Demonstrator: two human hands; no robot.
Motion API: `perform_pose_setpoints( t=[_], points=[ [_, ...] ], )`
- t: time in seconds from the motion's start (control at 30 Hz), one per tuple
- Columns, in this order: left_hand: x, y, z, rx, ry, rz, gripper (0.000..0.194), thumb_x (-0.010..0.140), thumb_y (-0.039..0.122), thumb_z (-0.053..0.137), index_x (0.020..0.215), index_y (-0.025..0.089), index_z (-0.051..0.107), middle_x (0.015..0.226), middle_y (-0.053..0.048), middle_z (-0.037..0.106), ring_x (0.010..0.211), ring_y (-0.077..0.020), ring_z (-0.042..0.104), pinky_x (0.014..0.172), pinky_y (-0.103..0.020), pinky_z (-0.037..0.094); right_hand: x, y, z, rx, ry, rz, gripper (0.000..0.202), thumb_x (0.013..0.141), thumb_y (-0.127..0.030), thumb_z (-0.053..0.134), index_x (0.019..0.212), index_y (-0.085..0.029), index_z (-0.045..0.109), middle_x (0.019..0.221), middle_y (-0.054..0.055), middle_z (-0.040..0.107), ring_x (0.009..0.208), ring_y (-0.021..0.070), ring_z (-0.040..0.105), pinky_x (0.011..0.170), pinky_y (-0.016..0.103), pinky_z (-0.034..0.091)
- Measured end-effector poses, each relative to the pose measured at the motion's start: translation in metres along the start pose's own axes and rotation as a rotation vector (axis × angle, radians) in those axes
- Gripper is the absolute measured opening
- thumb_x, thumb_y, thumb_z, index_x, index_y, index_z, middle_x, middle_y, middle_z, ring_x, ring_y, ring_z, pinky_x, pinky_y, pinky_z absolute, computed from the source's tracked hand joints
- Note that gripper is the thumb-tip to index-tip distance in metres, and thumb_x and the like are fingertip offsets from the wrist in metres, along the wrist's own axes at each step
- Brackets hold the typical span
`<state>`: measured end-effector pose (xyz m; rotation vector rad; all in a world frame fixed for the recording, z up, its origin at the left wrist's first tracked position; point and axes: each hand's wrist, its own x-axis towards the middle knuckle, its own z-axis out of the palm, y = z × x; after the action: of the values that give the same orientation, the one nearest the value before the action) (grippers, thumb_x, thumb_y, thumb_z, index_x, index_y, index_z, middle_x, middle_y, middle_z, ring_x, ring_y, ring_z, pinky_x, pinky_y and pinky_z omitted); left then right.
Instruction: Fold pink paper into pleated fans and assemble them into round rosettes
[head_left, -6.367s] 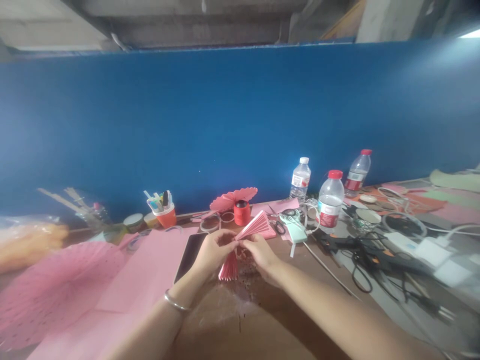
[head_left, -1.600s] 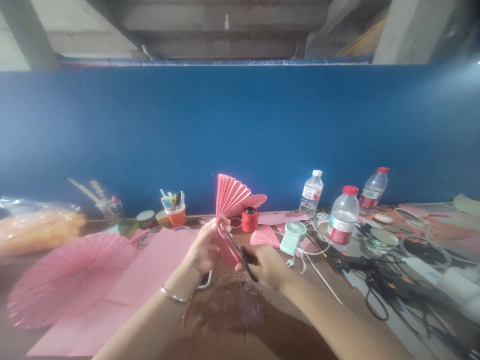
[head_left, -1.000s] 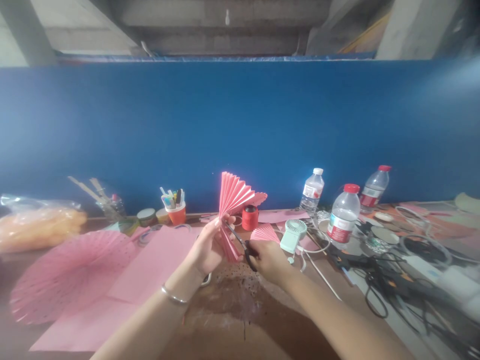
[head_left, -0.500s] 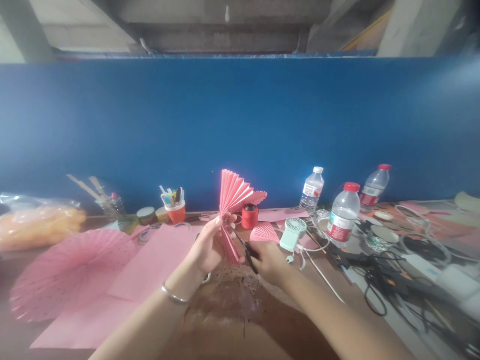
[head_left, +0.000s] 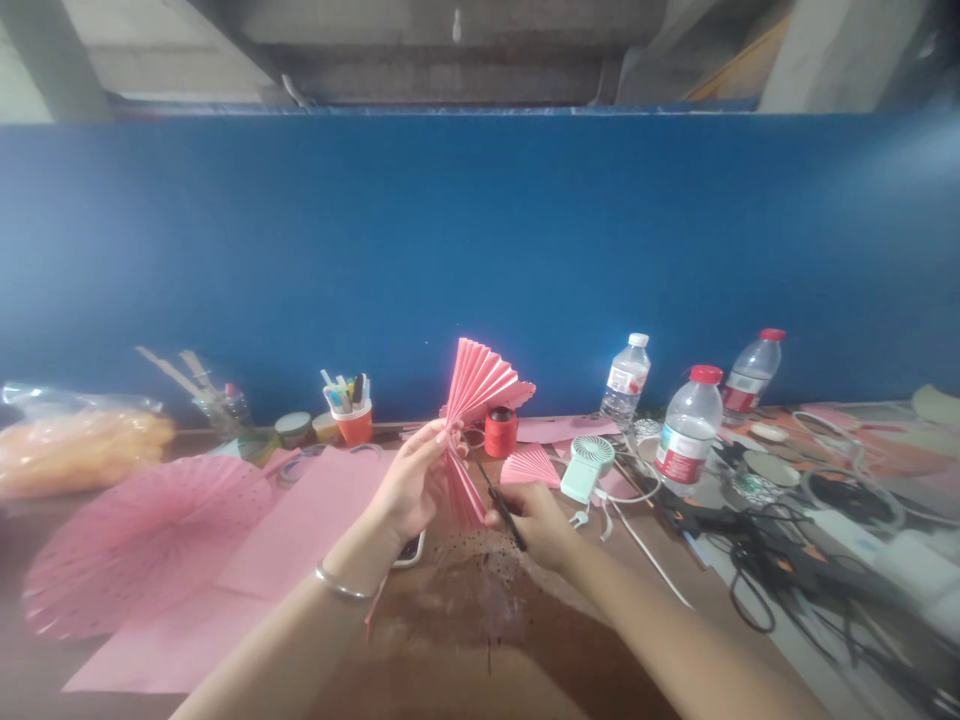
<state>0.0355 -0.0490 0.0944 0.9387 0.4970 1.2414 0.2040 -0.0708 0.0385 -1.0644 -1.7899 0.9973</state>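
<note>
The left hand (head_left: 409, 485) pinches a pleated pink paper fan (head_left: 472, 420) at its narrow waist, fingers closed on it, so that the upper pleats spread upward and to the right while the lower pleats hang toward the table (head_left: 465, 640); the fan is held up above the near middle of the table, in front of the red spool (head_left: 500, 432). The right hand (head_left: 529, 520) is closed around the handles of a pair of scissors (head_left: 502, 505), whose dark blades angle up and left toward the pinched waist, just beside the lower pleats. Whether the blade tips touch the paper cannot be told. To do this well, the left pinch should stay tight right at the waist so the pleats do not slide apart, and the blades should meet only the bit to be trimmed, well clear of the left fingertips. Short snips seem safer than one long cut through stacked folds. A phone (head_left: 411, 548) lies on the table under the left wrist, a smaller folded fan (head_left: 529, 466) lies to the right, and a large pink rosette (head_left: 142, 540) rests far left on pink paper sheets (head_left: 300, 540).
</note>
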Motion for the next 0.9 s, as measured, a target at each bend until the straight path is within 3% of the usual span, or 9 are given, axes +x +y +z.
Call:
perform_pose_setpoints(
  t=[0.23,0.33,0.5,0.9],
  points=[
    [0.002,0.003,-0.001,0.009,0.004,0.030,0.016,0.072,0.021,0.066,0.087,0.017,0.059,0.075,0.002,0.060,0.068,-0.0084,0.059,0.062,-0.018,0.047,0.000,0.004,0.004,0.283,-0.016,0.074,0.040,0.064,-0.051,0.062,0.055,-0.017,0.044,0.046,-0.006,0.035,0.043,0.0074,0.032,0.042,0.021,0.024],
    [0.002,0.006,-0.003,0.020,-0.054,0.004,0.014,0.073,0.020,0.064,0.085,0.017,0.057,0.072,0.002,0.058,0.066,-0.0076,0.057,0.062,-0.018,0.046,-0.001,0.005,0.006,0.349,-0.031,0.090,0.042,0.062,-0.054,0.064,0.055,-0.017,0.046,0.046,-0.006,0.037,0.042,0.0071,0.033,0.042,0.021,0.024],
    [0.002,0.010,-0.005,0.029,-0.156,-0.048,0.009,0.075,0.017,0.061,0.081,0.016,0.055,0.074,0.001,0.056,0.066,-0.0079,0.056,0.064,-0.019,0.046,-0.003,0.003,0.006,0.345,-0.057,0.083,0.048,0.060,-0.061,0.062,0.053,-0.017,0.044,0.045,-0.005,0.039,0.042,0.0072,0.034,0.042,0.022,0.023],
    [0.003,0.010,-0.012,-0.022,-0.222,-0.060,0.008,0.074,0.014,0.061,0.081,0.014,0.057,0.076,-0.001,0.056,0.066,-0.0087,0.055,0.063,-0.020,0.045,-0.004,0.005,0.007,0.345,-0.080,0.035,0.051,0.064,-0.063,0.059,0.049,-0.018,0.039,0.043,-0.006,0.035,0.041,0.0063,0.030,0.042,0.022,0.020]
  ],
)
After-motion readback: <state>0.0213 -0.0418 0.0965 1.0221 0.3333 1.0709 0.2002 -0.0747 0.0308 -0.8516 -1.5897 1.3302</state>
